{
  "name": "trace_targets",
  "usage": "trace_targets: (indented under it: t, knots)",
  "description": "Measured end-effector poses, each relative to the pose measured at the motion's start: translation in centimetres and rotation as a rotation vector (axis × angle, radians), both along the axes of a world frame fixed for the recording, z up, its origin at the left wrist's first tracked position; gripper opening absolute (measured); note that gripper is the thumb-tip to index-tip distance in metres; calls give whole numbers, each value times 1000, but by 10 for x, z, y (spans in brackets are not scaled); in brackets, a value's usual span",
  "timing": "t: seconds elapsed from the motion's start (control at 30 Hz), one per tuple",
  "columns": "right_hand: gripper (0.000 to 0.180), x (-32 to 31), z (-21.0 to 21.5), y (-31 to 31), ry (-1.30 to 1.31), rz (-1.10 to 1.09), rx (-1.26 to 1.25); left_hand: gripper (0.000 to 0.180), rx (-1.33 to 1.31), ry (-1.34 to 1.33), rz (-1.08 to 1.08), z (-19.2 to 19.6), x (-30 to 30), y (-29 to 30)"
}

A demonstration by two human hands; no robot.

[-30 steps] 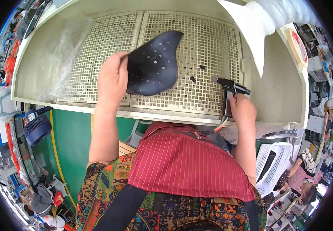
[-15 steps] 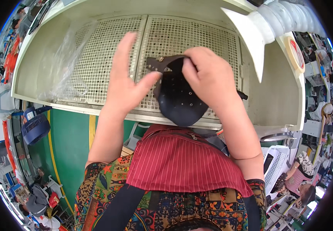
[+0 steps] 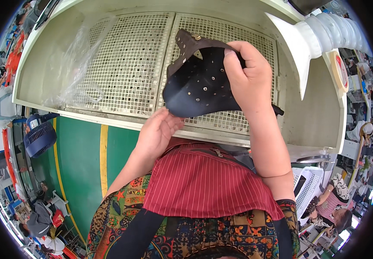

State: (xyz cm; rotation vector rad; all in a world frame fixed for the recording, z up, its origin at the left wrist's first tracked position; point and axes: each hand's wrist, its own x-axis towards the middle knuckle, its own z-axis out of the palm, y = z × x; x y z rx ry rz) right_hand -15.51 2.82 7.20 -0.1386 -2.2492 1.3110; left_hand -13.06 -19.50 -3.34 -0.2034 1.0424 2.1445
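Head view: we hold a dark, studded cap-shaped piece (image 3: 197, 97) over the right panel of the pale grid (image 3: 126, 60), its brown band (image 3: 188, 51) toward the upper left. Our right hand (image 3: 249, 73) clamps thumb and fingers on the upper right edge. Our left hand (image 3: 158, 131) meets the lower left edge, fingers close together; we cannot tell whether they grip. A clear plastic bag (image 3: 72, 71) lies left, a white funnel (image 3: 292, 45) stands right.

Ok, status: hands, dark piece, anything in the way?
Right hand gripping dark piece above grating by upper right edge. Left hand open at its lower left edge. Plastic film off left, apart from piece; black tool end near right forearm.
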Motion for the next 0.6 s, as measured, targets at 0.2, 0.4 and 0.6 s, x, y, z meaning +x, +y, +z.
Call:
trace_targets:
  t: [0.2,0.4,0.6]
  knots:
    - [10,2,-30,0,-135,47,-642,31,-107,334,370,35,-39,2]
    - [12,15,-90,-14,-548,94,-1121,37,-352,627,130,72,-102,-1]
    - [17,3,-144,-9,-760,49,-1339,45,-616,854,-133,55,-136,41]
